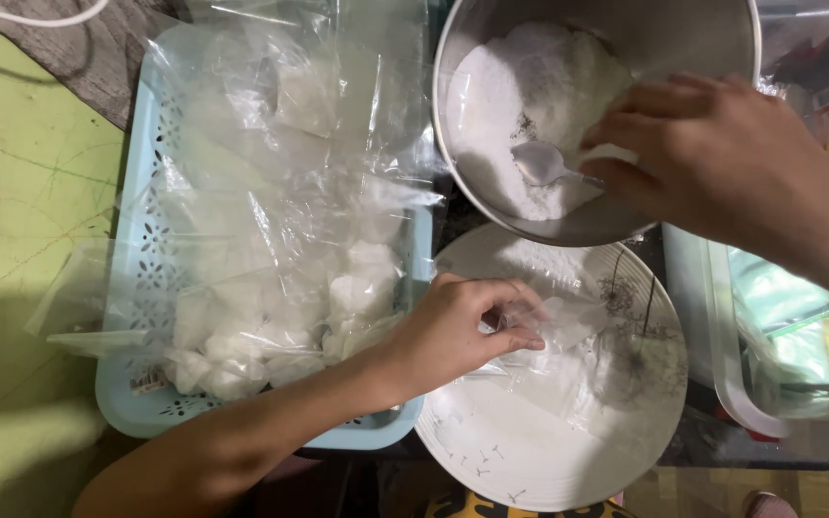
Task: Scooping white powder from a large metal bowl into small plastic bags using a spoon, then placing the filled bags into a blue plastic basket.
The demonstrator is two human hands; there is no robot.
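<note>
My right hand (722, 158) pinches a small white plastic spoon (541, 163), its bowl loaded with white powder, inside the tilted steel mixing bowl (683, 38), which holds a large mound yet to be portioned. My left hand (458, 331) grips the mouth of a small clear plastic bag (563, 321) between thumb and fingertips, over the white ceramic plate (530, 460). The bag looks thin, crinkled and barely filled. The pale blue perforated plastic basket (136, 288) already holds many filled clear packets (271, 317).
</note>
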